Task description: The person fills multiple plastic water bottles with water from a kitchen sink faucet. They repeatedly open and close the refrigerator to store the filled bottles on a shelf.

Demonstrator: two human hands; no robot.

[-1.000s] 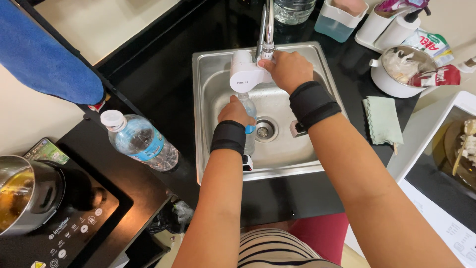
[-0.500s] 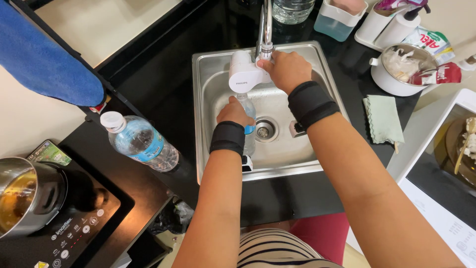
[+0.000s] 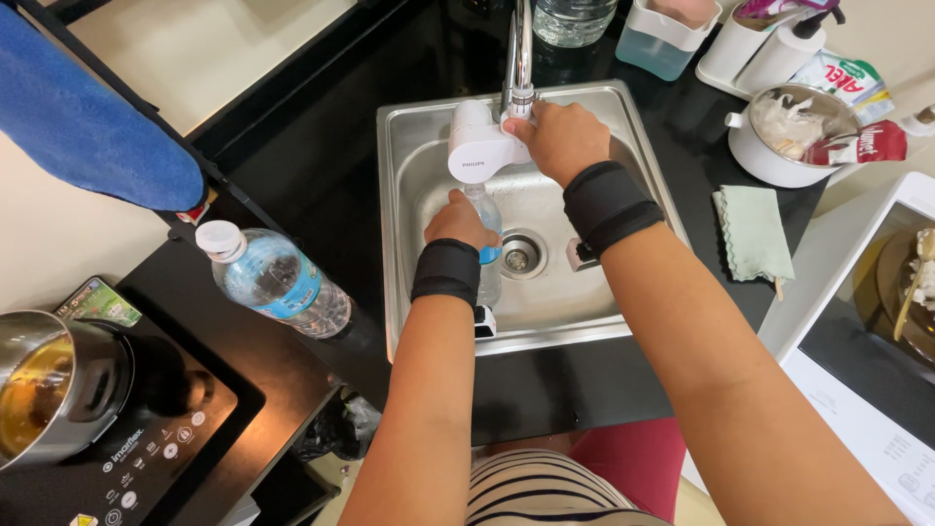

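Clear plastic bottle (image 3: pixel 484 219) gripped in my left hand (image 3: pixel 460 222) under the filter (image 3: pixel 479 148) — right hand (image 3: pixel 557 136) clasps the tap; a tilt might spill.

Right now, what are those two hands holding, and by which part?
The left hand holds a clear bottle by its upper body, under the white tap filter. The right hand grips the tap at its outlet, beside that filter.

Steel-grey sink (image 3: pixel 643 146); white filter (image 3: pixel 477 151); black wristbands (image 3: pixel 446 273); blue-labelled clear bottle (image 3: pixel 278 282) left; pale green cloth (image 3: pixel 755 232) right; black countertop (image 3: pixel 321 146).
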